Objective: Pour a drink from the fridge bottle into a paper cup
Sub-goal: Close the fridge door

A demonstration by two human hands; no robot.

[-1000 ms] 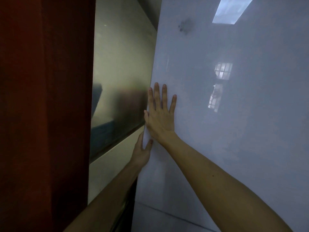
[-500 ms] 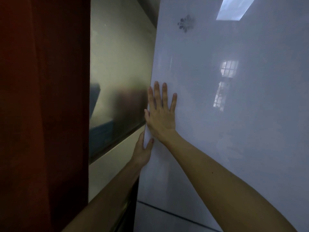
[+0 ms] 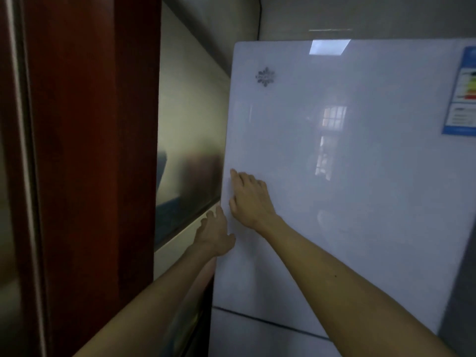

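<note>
A glossy white fridge door [image 3: 360, 189] fills the right of the view, closed or nearly so. My left hand [image 3: 215, 231] hooks its fingers around the door's left edge, thumb on the front. My right hand [image 3: 248, 199] rests on the door front beside that edge, fingers curled toward it. No bottle or paper cup is in view.
A dark red wooden frame [image 3: 90, 150] stands close on the left. Between it and the fridge runs a shiny metal wall panel [image 3: 188, 150]. A blue energy label [image 3: 461, 94] sticks to the door's upper right. A second door [image 3: 257, 338] begins below a seam.
The view has pulled back, showing the door's top and the label. My right hand has gone from flat on the door to curled at its left edge. The left hand stays on the edge.
</note>
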